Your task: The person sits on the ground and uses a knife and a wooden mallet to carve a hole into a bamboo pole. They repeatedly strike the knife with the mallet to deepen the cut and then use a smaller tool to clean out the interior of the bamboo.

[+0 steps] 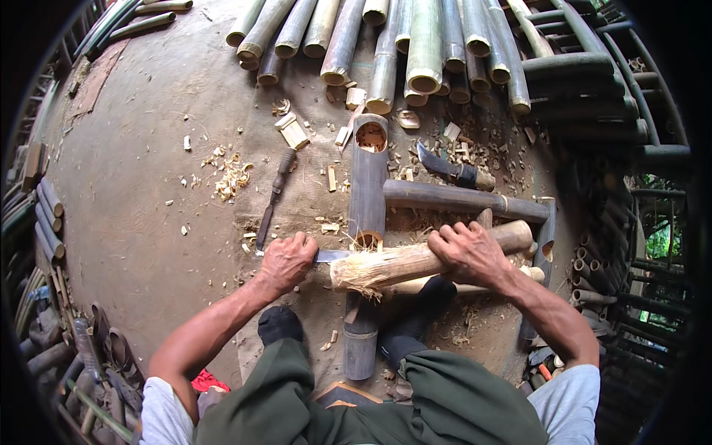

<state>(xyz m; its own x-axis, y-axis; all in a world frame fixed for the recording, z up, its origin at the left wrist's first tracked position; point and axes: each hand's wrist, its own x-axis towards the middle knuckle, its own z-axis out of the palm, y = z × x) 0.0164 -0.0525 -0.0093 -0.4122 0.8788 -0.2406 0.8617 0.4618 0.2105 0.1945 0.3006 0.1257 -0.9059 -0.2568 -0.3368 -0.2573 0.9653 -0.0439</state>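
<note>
Left hand (pixel 289 262): grip closed on bladed tool (pixel 331 256). Right hand (pixel 472 256): grip closed round pale pole (pixel 404 265), frayed leftward, over bamboo frame (pixel 367 185). Step, apparently: trimming; next move calls for steady bracing.

From head height, one wide fisheye view faces down and forward over the wearer's lap (pixel 352 424), near enough that both forearms (pixel 239 317) show at full length.
</note>
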